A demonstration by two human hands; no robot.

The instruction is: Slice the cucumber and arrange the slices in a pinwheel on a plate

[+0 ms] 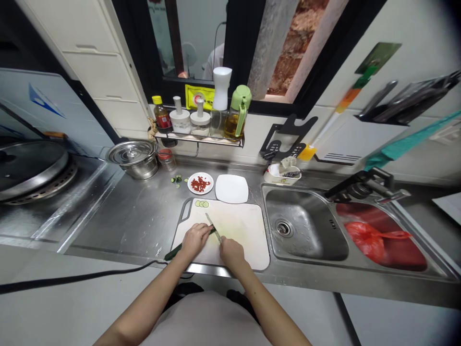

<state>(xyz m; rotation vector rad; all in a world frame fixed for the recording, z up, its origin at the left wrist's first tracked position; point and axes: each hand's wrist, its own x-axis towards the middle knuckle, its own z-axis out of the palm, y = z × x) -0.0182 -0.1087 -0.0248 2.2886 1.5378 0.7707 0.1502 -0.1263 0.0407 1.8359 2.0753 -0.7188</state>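
A white cutting board point(245, 226) lies on the steel counter in front of me. My left hand point(194, 239) is closed over a long green cucumber point(173, 251) that lies across the board's near left corner. My right hand point(232, 252) grips a knife point(212, 226), its blade pointing up-left and meeting the cucumber just beyond my left fingers. A few cucumber slices point(202, 203) rest at the board's far left corner.
Behind the board stand a plate of chopped red chilli point(200, 183) and a white square plate point(232, 188). A steel pot point(134, 158) sits at the left, a sink point(302, 226) at the right, with a red bag point(370, 239) in the far basin. A black cable point(72, 278) runs along the counter's front.
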